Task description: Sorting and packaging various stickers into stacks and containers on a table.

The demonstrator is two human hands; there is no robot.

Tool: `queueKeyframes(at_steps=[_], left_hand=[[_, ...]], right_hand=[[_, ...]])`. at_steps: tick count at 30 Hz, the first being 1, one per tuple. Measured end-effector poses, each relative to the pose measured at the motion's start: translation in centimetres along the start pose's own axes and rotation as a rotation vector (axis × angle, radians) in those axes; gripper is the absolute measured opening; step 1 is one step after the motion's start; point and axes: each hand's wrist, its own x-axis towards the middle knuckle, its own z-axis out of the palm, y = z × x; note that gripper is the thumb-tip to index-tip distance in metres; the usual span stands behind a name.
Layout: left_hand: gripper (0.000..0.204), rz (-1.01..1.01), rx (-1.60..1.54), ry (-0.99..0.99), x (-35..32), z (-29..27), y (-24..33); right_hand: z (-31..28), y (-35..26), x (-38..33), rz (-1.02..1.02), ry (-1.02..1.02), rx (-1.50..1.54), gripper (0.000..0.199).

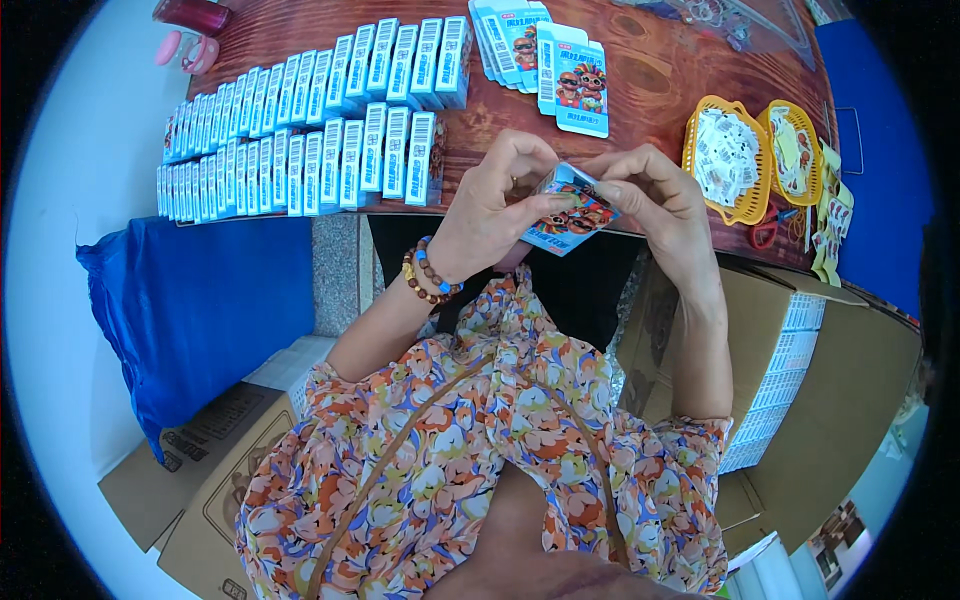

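Observation:
A small light-blue printed carton [566,228] with cartoon figures is held between my two hands, tilted above the table's front edge. My left hand [497,200] grips its left side, the thumb lying across the front panel. On the other side, my right hand [655,200] pinches the carton's upper right corner between thumb and fingers. Just beyond my hands lie flat, unfilled cartons [573,85] of the same print in a loose pile. Standing cartons [395,150] fill two long rows to the left of my left hand.
Right of my hands, a yellow basket [690,150] holds small white packets; a smaller yellow basket [815,170] stands beside it. Red-handled scissors [764,228] and a strip of stickers [832,225] lie near the edge. Below right, an open cardboard box [850,400] contains stacked cartons. A pink-lidded jar [200,53] stands far left.

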Motion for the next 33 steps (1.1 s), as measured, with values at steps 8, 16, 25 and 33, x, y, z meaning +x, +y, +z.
queueKeyframes(at_steps=[8, 16, 25, 33], left_hand=[[0.045, -0.005, -0.128, 0.050, -0.2, 0.6, -0.5], [0.046, 0.076, 0.111, 0.065, -0.1, 1.2, -0.3], [0.032, 0.138, 0.038, 0.160, -0.1, 1.9, -0.9], [0.030, -0.030, -0.038, 0.169, -0.5, 1.5, -0.2]], right_hand=[[0.7, -0.4, -0.5, 0.172, 0.068, -0.081, 0.023], [1.7, -0.7, -1.0, 0.050, 0.099, -0.394, 0.024], [2.4, -1.0, -1.5, -0.258, 0.043, -0.849, 0.037], [1.6, 1.5, -2.9, 0.011, 0.203, -0.241, 0.036]])
